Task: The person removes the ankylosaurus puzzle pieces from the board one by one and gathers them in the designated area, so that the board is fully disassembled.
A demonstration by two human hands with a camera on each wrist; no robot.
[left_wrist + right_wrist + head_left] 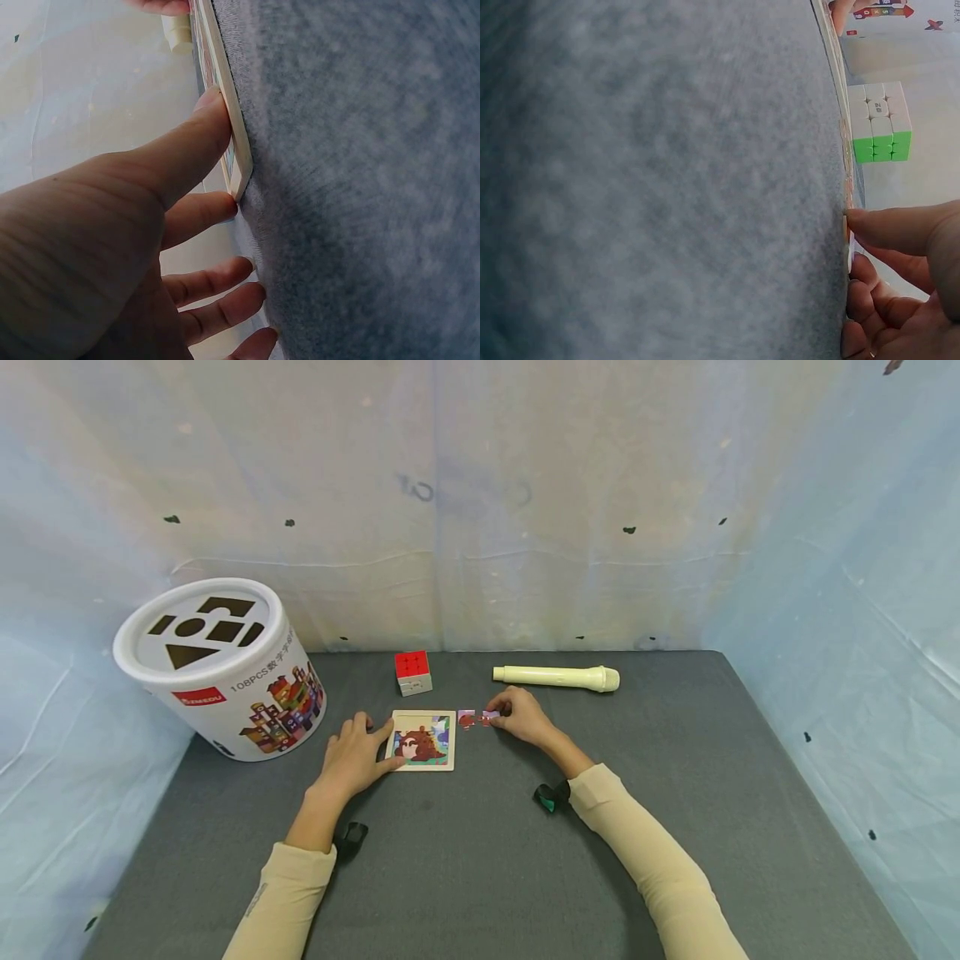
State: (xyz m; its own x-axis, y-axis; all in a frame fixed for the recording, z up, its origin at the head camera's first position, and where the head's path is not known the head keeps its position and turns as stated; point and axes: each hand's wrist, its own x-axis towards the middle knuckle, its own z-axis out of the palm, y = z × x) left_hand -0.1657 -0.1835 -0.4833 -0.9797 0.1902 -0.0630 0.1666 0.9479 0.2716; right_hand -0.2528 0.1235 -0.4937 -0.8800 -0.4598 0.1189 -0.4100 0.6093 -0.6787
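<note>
A square wooden jigsaw puzzle [452,745] with a brown animal picture lies flat on the grey table. My left hand [352,755] rests at its left side, thumb on the lower-left part and index finger against the left edge, the other fingers spread. In the left wrist view the thumb [199,139] presses on the wooden rim. To the right of the board lies a small purple and red puzzle piece [467,719]. My right hand [522,717] pinches another puzzle piece [487,717] beside it, low at the table; the fingers partly cover that piece.
Behind the board stands a red-topped puzzle cube [413,673]. A cream toy microphone [555,677] lies behind the right hand. At the left is a large white tub [225,681] with shaped holes in its lid. Pale sheeting [525,568] hangs behind the grey table [465,860].
</note>
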